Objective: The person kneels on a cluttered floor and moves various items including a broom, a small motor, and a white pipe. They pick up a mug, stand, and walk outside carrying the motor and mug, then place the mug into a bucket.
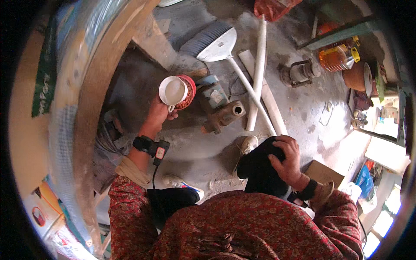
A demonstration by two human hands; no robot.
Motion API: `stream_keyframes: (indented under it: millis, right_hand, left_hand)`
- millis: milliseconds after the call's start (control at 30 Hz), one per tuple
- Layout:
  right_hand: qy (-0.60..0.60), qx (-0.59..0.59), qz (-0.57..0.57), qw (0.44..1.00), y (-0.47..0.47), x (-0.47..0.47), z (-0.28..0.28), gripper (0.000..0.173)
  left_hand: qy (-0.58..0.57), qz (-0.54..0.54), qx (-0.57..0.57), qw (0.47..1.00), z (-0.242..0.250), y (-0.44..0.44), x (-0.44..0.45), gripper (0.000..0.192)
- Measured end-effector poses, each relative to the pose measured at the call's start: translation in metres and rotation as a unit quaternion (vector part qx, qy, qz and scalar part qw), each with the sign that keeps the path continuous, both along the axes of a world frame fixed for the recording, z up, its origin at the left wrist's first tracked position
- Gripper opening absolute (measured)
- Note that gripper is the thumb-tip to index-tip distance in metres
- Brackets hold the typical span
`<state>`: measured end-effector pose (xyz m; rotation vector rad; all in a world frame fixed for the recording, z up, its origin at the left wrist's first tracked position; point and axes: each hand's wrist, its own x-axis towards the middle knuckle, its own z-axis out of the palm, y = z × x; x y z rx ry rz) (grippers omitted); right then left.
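Observation:
My left hand [164,110] holds a white cup [173,91] with a small handle; pale, cloudy contents show inside it. Directly behind the cup is a red bowl [191,85] filled with small reddish-brown pieces, close against it; whether my fingers also grip the bowl is hidden. My right hand [287,157] rests on my knee in dark trousers, fingers spread, holding nothing. A dark band with a small device sits on my left wrist, and another dark band on my right.
On the concrete floor lie a metal pump [224,113], white pipes [260,71], a broom [217,48] and a lantern [300,74]. Yellow-capped oil bottles [336,58] stand at the upper right. A wooden table edge [94,74] runs along my left. A cardboard box [323,174] lies at right.

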<state>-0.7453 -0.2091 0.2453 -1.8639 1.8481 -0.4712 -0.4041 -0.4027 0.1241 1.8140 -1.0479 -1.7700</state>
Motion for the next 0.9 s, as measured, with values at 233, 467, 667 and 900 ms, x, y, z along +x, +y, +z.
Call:
stream_keyframes:
  millis: [233,467,667,900]
  right_hand:
    - [-0.008,0.116,-0.029,0.993,0.0,-0.008,0.035,0.03]
    - [-0.004,0.239,-0.062,0.969,0.032,-0.021,0.054,0.03]
    - [-0.029,0.321,-0.068,0.944,0.067,-0.033,0.086,0.038]
    - [-0.182,0.4,-0.193,0.877,0.106,-0.087,0.17,0.044]
  left_hand:
    - [0.011,-0.022,0.002,1.0,0.089,-0.01,-0.047,0.025]
    - [0.011,-0.074,0.01,0.997,0.181,0.007,-0.081,0.03]
    - [-0.025,-0.147,0.057,0.987,0.286,0.041,-0.1,0.024]
    - [-0.074,-0.265,0.126,0.953,0.392,0.078,-0.087,0.03]
